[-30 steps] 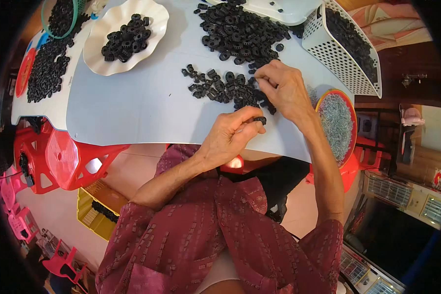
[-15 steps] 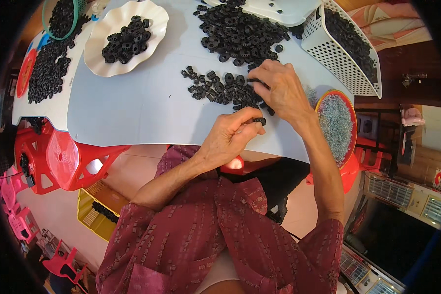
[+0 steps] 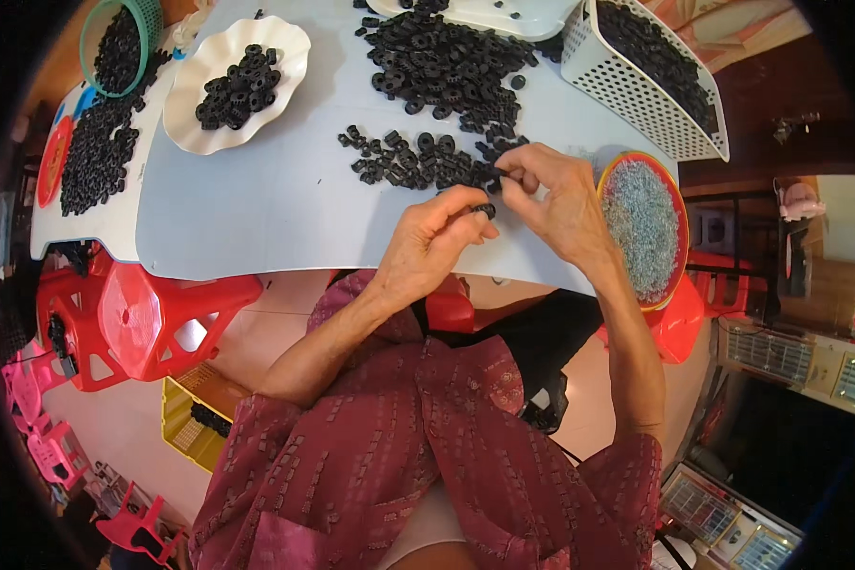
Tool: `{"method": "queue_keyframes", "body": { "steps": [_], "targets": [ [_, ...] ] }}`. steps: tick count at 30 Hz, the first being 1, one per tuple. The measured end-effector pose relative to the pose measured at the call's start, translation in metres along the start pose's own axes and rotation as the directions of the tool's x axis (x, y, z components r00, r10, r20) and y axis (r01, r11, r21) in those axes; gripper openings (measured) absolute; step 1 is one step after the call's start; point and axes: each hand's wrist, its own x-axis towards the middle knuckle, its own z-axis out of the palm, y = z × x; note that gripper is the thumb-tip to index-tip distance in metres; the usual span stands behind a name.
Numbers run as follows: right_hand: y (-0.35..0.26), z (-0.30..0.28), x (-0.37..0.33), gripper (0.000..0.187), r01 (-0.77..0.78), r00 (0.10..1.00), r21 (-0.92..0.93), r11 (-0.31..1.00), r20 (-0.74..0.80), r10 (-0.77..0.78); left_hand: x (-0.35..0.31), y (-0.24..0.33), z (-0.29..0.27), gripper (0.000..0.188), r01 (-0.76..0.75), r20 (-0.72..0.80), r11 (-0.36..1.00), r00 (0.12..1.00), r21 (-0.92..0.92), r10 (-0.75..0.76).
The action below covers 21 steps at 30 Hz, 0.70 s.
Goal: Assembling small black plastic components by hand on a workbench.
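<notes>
A small round black plastic part [image 3: 484, 210] sits between the thumb and fingers of my left hand [image 3: 426, 236], just over the table's near edge. My right hand [image 3: 556, 195] is close to it on the right, thumb and forefinger pinched on another small black part [image 3: 500, 175]; its exact shape is mostly hidden. Beside my fingers a loose cluster of small black parts [image 3: 413, 160] lies on the pale table [image 3: 256, 214]. Farther back is a bigger pile [image 3: 442, 62] of similar black pieces.
Right of my hands stands a red and yellow bowl [image 3: 684, 223] full of tiny silvery pieces. Behind it is a white perforated basket [image 3: 627, 104] of black parts. A white wavy-edged plate [image 3: 290, 57] holds more. Red stools [image 3: 128, 309] and a yellow crate [image 3: 176, 427] are below left.
My right hand has come back from the cluster toward me, pinching a black part. My left hand still grips its piece. The whole view has shifted slightly.
</notes>
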Motion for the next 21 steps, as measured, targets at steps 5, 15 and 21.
{"method": "queue_keyframes", "body": {
  "steps": [5, 15, 21],
  "targets": [
    [0.011, -0.003, -0.034, 0.015, -0.04, 0.999, -0.102, 0.994, -0.04, 0.036, 0.001, 0.001, 0.002, 0.021, -0.057, -0.02, 0.998, 0.998, 0.039, 0.057],
    [0.026, 0.006, -0.049, 0.016, 0.055, 0.996, -0.279, 0.959, -0.058, -0.074, 0.001, 0.001, 0.004, 0.022, -0.052, -0.047, 0.997, 0.997, 0.049, 0.054],
    [0.015, 0.001, -0.048, 0.017, -0.11, 0.994, -0.116, 0.987, -0.04, 0.106, 0.001, 0.001, 0.004, 0.023, -0.054, -0.052, 0.998, 0.997, 0.041, 0.057]
  ]
}}
